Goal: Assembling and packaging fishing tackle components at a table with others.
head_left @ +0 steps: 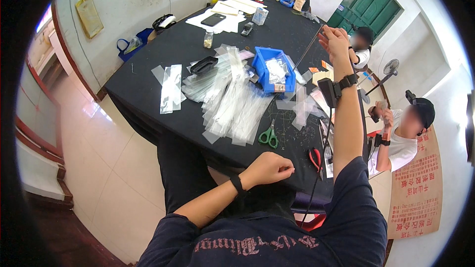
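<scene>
A person sits at a black surface [148, 89], seen from above their own head. Their right hand [334, 39] is raised high over the far side, fingers pinched on the upper end of a thin dark strand [310, 44] that slants down toward the surface. Their left hand [269, 168] rests low near the near edge, closed into a loose fist; it seems to pinch the strand's lower end, though the line is too fine to follow all the way.

Spread across the middle lies a heap of long, clear plastic sleeves [230, 104], most looking flat and unfilled. A few more lie apart to the left. A blue bin [269, 71] holding small packets stands just beside the heap. Green-handled scissors [268, 137] and red-handled pliers [315, 158] lie near the left hand, with fine clippings scattered between them.

Judging by this, the work is at an early or middle stage: one strand is in hand and being drawn out, and many sleeves wait. No finished pile is clearly visible.

Other people work at the far end and to the right.
</scene>
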Available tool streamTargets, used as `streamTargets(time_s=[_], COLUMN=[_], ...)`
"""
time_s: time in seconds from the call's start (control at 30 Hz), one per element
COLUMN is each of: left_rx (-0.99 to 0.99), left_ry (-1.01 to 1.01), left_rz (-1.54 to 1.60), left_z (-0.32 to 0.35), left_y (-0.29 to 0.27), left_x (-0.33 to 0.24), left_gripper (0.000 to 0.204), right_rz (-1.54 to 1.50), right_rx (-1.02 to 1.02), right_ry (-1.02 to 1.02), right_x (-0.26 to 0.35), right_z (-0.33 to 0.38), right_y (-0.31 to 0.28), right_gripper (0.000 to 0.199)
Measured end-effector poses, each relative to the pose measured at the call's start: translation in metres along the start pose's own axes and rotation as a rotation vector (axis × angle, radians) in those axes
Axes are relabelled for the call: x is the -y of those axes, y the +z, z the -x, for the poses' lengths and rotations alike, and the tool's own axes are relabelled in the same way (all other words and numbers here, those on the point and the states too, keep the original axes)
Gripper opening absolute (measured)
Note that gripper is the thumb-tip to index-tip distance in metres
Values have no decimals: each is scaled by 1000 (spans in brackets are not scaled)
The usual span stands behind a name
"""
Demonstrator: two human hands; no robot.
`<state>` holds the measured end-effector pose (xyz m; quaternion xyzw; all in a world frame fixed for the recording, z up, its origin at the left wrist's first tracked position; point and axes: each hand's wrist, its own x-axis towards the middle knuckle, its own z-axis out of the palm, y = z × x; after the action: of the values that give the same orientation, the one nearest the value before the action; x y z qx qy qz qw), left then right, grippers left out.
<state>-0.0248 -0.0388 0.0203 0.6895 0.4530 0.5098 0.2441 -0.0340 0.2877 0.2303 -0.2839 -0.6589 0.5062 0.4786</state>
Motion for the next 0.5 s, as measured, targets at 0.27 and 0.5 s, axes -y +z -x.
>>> streamTargets(time_s=[0.27, 0.5], left_rx=[2, 3], left_ry=[-11, -11], left_rz=[-2, -5], left_z=[0, 0], left_y=[0, 0], left_x=[-1, -1], left_gripper=[17, 16], right_rz=[-87, -137], right_rx=[22, 13], right_ry=[55, 117], right_x=[-3, -8], right_z=[-4, -3], right_y=[-4, -3], right_gripper=[17, 21])
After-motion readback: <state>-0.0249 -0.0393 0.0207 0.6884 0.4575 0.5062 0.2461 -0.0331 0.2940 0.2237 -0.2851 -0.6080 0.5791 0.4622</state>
